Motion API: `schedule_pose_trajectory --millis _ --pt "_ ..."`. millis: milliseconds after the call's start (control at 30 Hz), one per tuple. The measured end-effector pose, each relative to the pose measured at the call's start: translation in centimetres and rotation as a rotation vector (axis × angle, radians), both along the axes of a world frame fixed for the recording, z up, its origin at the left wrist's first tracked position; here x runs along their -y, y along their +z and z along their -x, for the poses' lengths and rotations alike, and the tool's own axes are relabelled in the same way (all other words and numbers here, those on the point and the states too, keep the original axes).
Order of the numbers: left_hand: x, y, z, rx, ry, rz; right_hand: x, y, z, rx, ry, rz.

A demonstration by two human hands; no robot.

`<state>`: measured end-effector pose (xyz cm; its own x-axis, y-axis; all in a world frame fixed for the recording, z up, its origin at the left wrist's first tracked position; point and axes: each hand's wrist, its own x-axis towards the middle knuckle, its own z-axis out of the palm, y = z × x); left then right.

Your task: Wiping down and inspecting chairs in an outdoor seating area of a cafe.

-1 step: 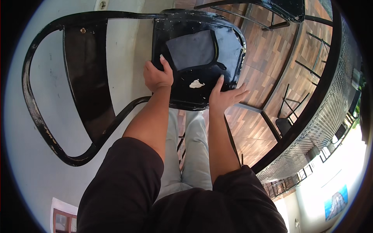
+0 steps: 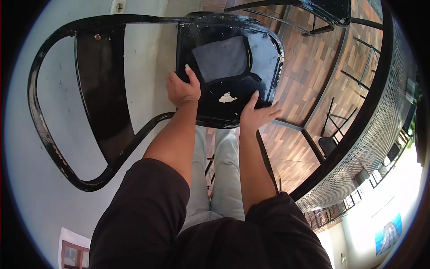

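Note:
A black metal chair with worn, chipped paint stands before me, its curved backrest to the left. On its seat lies a flat grey cloth with dark edging and a small loop at one corner. My left hand grips the seat's rear edge, thumb on top near the cloth; its other fingers are partly hidden. At the near right corner of the seat is my right hand, open, its thumb over the seat and its fingers stretched out past the edge. A pale patch of bare paint shows between the hands.
A pale wall runs along the left, behind the backrest. To the right stands a table with a dark rim and patterned surface. Another black chair is at the far right, over a wood-patterned floor.
My right hand has drawn slightly inward, its fingers less spread and nearer the seat edge. My left hand keeps its grip, and the cloth lies as before.

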<state>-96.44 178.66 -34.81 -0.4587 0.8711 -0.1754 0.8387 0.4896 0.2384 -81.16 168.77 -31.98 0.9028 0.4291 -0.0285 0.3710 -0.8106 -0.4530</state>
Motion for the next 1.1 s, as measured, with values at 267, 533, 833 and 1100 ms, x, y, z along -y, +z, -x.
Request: schedule_pose_trajectory --millis 267,533,833,1100 --pt "0.1 1.3 0.0 0.004 -0.006 0.013 -1.9 -1.2 1.7 0.017 -0.371 0.411" --pt "2.3 2.4 -1.0 0.315 -0.507 -0.485 -2.3 -1.1 2.0 0.022 -0.405 0.428" --pt "-5.5 2.4 -10.8 0.226 -1.083 -0.291 -2.3 -1.8 2.1 0.118 -0.384 0.449" --pt "-9.6 3.2 -16.3 0.289 -1.17 -0.161 -2.3 -1.4 1.8 0.046 -0.408 0.5"
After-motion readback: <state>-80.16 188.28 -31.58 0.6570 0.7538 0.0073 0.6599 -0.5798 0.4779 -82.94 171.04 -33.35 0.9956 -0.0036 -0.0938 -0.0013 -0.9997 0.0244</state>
